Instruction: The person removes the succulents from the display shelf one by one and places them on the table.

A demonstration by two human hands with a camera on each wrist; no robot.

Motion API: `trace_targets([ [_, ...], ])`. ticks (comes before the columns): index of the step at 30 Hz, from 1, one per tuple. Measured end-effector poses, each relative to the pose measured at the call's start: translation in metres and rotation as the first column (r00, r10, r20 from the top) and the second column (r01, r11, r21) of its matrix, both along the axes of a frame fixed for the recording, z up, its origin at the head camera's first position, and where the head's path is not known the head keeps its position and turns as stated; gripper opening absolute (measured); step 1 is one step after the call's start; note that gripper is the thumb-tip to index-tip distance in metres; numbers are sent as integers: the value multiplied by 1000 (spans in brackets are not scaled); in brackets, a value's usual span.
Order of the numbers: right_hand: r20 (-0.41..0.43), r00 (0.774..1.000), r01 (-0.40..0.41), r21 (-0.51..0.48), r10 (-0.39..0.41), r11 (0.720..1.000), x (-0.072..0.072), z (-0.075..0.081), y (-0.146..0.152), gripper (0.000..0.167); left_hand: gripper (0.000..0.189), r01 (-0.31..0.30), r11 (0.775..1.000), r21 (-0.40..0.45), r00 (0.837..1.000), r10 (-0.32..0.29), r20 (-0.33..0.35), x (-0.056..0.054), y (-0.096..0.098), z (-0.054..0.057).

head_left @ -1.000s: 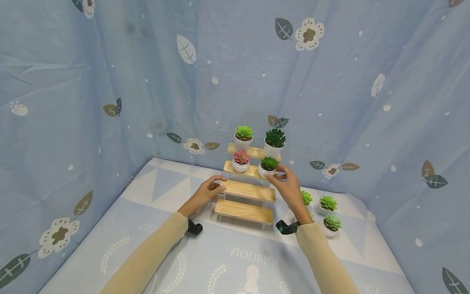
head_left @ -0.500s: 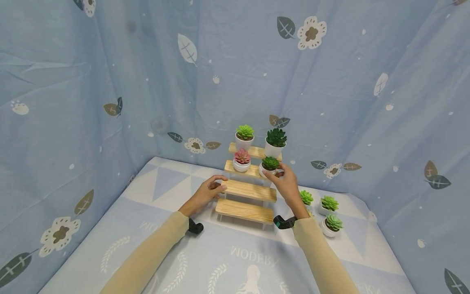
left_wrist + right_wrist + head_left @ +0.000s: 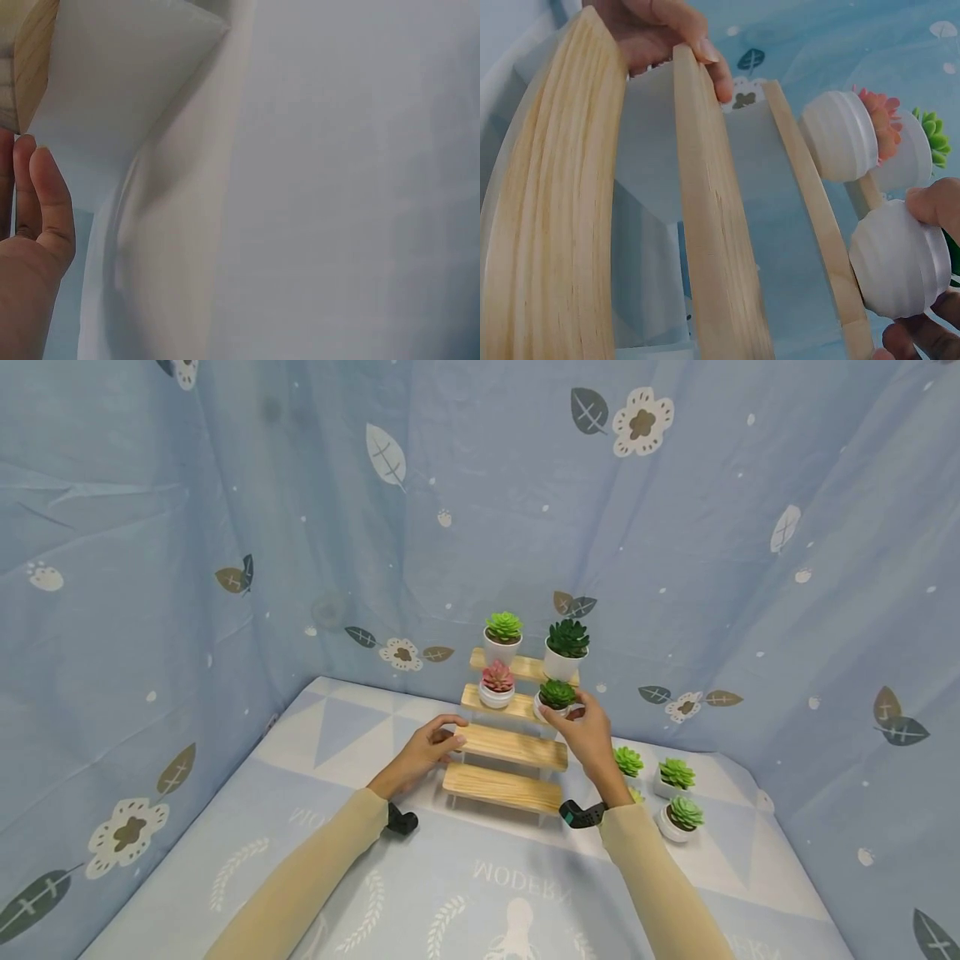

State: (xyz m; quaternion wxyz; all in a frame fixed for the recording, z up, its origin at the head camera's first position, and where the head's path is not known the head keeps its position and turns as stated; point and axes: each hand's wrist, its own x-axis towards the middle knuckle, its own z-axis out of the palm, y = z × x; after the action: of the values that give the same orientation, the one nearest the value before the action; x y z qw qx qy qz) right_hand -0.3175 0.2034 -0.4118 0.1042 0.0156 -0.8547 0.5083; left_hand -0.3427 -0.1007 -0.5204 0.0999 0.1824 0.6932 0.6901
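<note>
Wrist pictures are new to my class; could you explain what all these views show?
No machine here: a person is working bare-handed. The head picture looks forward and down; each wrist picture comes from a camera worn on that wrist. A wooden stand on patterned cloth carries a light green plant, a dark green plant and a pink plant. The right hand holds a small green plant by its white pot; the left hand holds a lower step by its end. More green plants stand to the right.
</note>
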Motion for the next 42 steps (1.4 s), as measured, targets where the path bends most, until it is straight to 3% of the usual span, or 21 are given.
trace_targets([
  [7,-36,999,9,1,-9,1000,7,-1,2,79,45,10,1000,0,1000,-10,-6,0,1,0],
  [15,-20,999,32,16,-32,999,14,-1,8,91,43,7,1000,-4,1000,-7,4,-1,1,0],
  [25,-30,999,15,34,-14,999,27,3,13,87,42,0,1000,6,1000,0,0,0,0,-1],
  [35,-19,1000,21,57,-20,998,41,0,21,82,42,-14,1000,-1,1000,14,-2,0,1,-2],
  [42,22,999,42,90,-44,995,50,-2,28,92,41,-7,1000,11,1000,7,-2,1,1,-1],
])
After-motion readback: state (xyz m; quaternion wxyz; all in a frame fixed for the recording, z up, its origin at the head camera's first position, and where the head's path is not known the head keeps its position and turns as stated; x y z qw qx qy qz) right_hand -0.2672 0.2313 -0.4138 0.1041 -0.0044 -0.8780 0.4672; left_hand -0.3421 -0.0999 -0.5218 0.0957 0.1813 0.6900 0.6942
